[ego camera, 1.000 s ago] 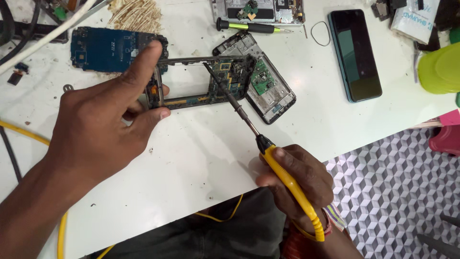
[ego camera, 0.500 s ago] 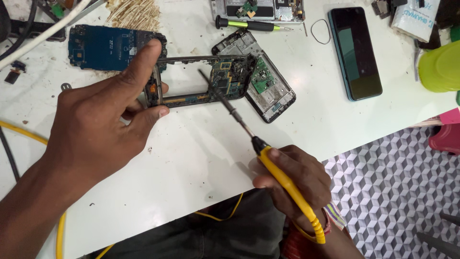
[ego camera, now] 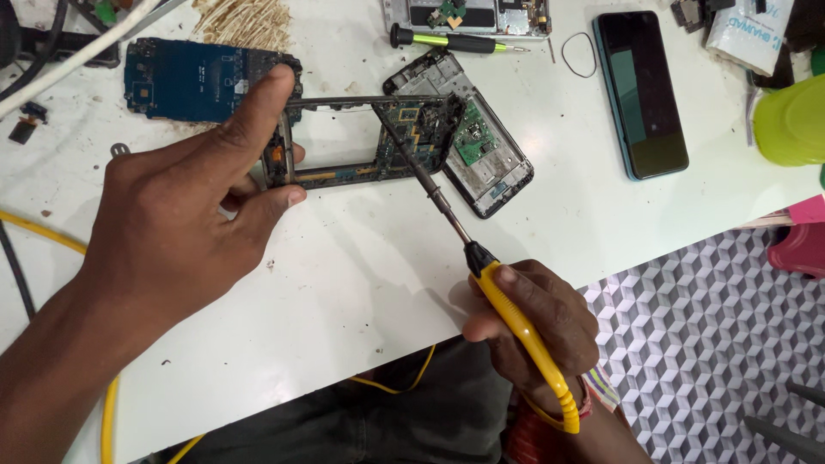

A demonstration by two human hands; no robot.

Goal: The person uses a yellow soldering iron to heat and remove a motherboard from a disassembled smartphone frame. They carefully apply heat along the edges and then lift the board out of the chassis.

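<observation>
Pinning the phone frame (ego camera: pixel 361 142) near the table's (ego camera: pixel 344 275) far edge, your left hand (ego camera: pixel 185 219) grips its left end while your right hand (ego camera: pixel 537 322), clenched on the yellow soldering iron (ego camera: pixel 481 266), touches its tip to the frame's circuit board (ego camera: pixel 412 133).

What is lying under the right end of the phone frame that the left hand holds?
An opened phone body with a green circuit board lies under the phone frame there. The frame hides that body's upper left part. The left hand grips the other end.
</observation>
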